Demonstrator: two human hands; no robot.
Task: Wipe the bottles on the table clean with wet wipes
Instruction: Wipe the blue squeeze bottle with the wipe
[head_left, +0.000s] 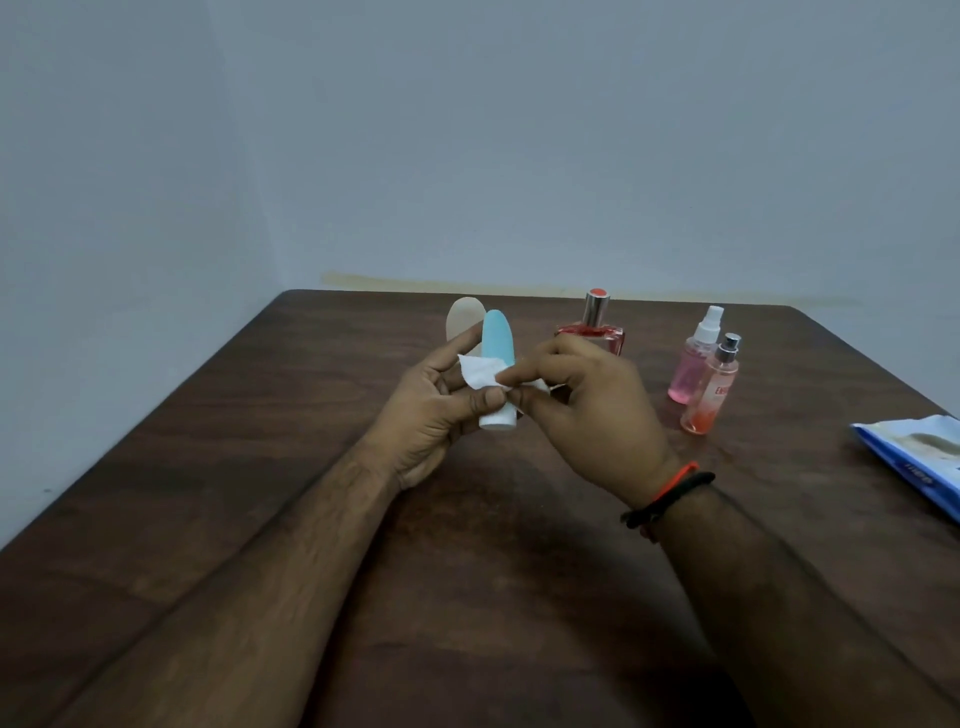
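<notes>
Above the middle of the dark wooden surface, my left hand grips a light blue bottle upright, while my right hand pinches a white wet wipe against its body. Behind it stands a beige bottle. To the right stand a red perfume bottle and two pink spray bottles, with the wipes pack at the right edge.

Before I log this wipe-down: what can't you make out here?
- Head view: white wet wipe, partly hidden by right hand.
- Beige rounded bottle, base behind left hand.
- Blue wipes packet, cut by right edge; print blurred.
</notes>
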